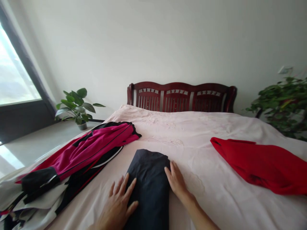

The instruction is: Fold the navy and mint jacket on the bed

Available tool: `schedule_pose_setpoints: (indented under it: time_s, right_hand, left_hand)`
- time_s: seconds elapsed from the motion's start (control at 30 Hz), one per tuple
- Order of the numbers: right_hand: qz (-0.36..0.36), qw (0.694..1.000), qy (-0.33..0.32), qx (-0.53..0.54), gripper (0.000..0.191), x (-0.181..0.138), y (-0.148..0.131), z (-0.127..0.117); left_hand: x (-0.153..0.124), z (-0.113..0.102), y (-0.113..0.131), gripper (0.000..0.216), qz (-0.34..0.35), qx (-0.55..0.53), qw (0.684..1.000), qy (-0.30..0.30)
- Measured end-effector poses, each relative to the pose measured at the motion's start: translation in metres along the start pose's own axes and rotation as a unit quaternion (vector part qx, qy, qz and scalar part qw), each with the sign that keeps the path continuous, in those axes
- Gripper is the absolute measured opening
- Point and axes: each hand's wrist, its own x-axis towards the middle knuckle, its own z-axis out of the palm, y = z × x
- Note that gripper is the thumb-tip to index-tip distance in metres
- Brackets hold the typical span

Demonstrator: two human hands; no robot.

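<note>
A folded black garment (148,182) lies lengthwise on the pale pink bedsheet (192,140) right before me. My left hand (118,204) rests flat on its left edge, fingers spread and open. My right hand (176,182) lies flat along its right edge, fingers stretched out together. Neither hand grips anything.
A heap of magenta, black and white clothing (79,156) sprawls over the bed's left side. A red garment (263,164) lies on the right. A dark red wooden headboard (182,95) stands at the far end. Potted plants stand at the left (76,107) and right (283,102). A window (14,76) is at far left.
</note>
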Motion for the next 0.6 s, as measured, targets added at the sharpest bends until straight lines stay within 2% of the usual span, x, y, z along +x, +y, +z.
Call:
schedule_pose_setpoints:
  time_s: [0.1, 0.23, 0.3, 0.4, 0.47, 0.6]
  right_hand:
    - [0.017, 0.999, -0.03, 0.035, 0.063, -0.04, -0.004, -0.004]
    - [0.076, 0.987, -0.035, 0.135, 0.068, -0.069, -0.034, -0.005]
    - [0.109, 0.962, -0.051, 0.246, 0.069, -0.072, -0.053, -0.005]
    - [0.146, 0.884, -0.094, 0.434, 0.079, -0.07, -0.076, -0.006]
    - [0.192, 0.825, -0.142, 0.512, 0.08, -0.069, -0.086, -0.008]
    - [0.316, 0.709, -0.283, 0.564, 0.057, -0.071, -0.093, -0.012]
  left_hand:
    - [0.009, 0.007, -0.007, 0.064, -0.065, -0.043, 0.997, 0.002]
    - [0.01, 0.016, -0.011, 0.064, -0.06, -0.081, 0.995, 0.022]
    - [0.008, 0.018, -0.014, 0.065, -0.057, -0.101, 0.993, 0.028]
    - [0.005, 0.021, -0.022, 0.065, -0.049, -0.137, 0.989, 0.04]
    - [0.005, 0.023, -0.027, 0.065, -0.044, -0.165, 0.984, 0.052]
    - [0.005, 0.028, -0.035, 0.068, -0.053, -0.227, 0.971, 0.062]
